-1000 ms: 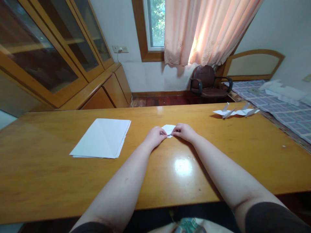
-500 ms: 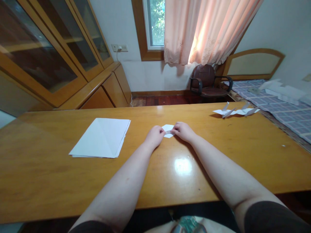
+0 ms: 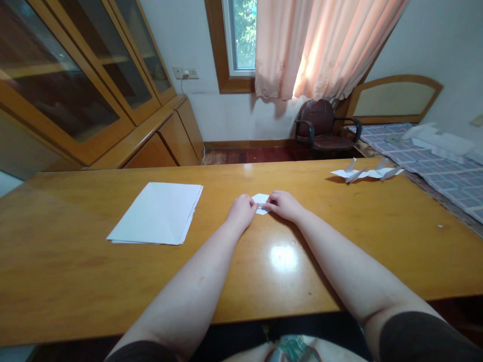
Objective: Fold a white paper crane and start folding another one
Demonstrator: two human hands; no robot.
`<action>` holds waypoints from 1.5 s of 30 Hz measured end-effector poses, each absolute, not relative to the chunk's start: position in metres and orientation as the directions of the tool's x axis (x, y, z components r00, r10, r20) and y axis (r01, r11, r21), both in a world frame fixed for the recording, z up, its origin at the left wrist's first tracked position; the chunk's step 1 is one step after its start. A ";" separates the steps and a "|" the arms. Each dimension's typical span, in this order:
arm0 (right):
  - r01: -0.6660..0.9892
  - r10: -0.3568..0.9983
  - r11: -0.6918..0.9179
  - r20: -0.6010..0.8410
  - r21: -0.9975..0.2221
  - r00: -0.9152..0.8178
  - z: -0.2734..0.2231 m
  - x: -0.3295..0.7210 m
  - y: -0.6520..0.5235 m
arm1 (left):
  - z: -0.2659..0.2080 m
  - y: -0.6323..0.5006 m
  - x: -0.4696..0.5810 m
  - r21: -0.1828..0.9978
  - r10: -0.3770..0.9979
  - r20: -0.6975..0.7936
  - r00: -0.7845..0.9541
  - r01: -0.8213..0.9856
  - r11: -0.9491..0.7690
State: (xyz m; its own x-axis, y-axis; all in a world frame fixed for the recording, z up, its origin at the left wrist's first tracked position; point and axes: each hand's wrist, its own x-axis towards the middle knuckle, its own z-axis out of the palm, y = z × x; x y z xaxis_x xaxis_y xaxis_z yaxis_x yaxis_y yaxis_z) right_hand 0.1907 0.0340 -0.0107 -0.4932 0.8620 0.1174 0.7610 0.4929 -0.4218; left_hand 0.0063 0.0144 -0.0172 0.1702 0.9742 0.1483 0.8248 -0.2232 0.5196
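Observation:
A small piece of folded white paper (image 3: 261,198) lies on the wooden table (image 3: 151,281), between my hands. My left hand (image 3: 243,208) grips its left side, thumb and fingers pinched together. On the opposite side, my right hand (image 3: 283,203) pinches the paper too, with the fingers curled. Parts of the paper's left and right edges are hidden under the fingertips.
A stack of white paper sheets (image 3: 156,213) lies to the left on the table. Folded white paper figures (image 3: 354,173) stand at the far right. Beyond the table are a brown armchair (image 3: 319,125), a glass-door cabinet (image 3: 113,75) and a bed (image 3: 433,156).
Both hands stay on the folded paper with only tiny shifts; the thumbs have moved slightly along its middle. Nothing else has visibly moved.

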 end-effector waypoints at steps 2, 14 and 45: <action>0.766 0.866 0.483 0.104 -0.424 -0.488 -0.009 0.190 0.033 | -0.018 0.014 0.006 0.516 0.976 0.144 0.166 0.828 -0.217; 0.848 0.917 0.380 0.033 -0.369 -0.397 -0.006 0.184 0.029 | -0.012 0.011 0.006 0.509 0.977 0.123 0.173 0.834 -0.212; 0.680 0.898 0.279 -0.066 -0.678 -0.434 -0.008 0.194 0.033 | -0.013 0.013 -0.002 0.644 0.955 0.074 0.286 0.718 -0.265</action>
